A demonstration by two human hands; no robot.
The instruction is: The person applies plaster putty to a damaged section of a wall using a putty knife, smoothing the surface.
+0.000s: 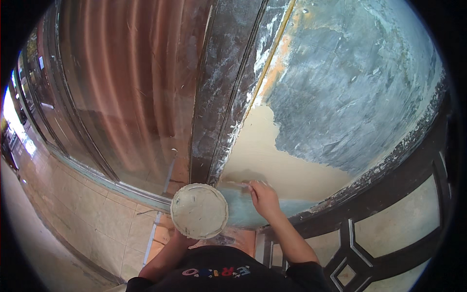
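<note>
The right hand (264,198) grips a slim tool (238,184) in its fingers, projecting leftward near the wall (292,170). The left hand (183,239) supports a tub (174,219) from below; its fingers are hidden, grip undetermined.

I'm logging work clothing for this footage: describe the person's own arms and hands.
The right hand is ungloved and the right forearm uncovered, with no watch or band visible. The left forearm is uncovered too; the left hand is mostly hidden, its visible part ungloved. The short sleeves are black, like the shirt, which has multicoloured lettering.
</note>
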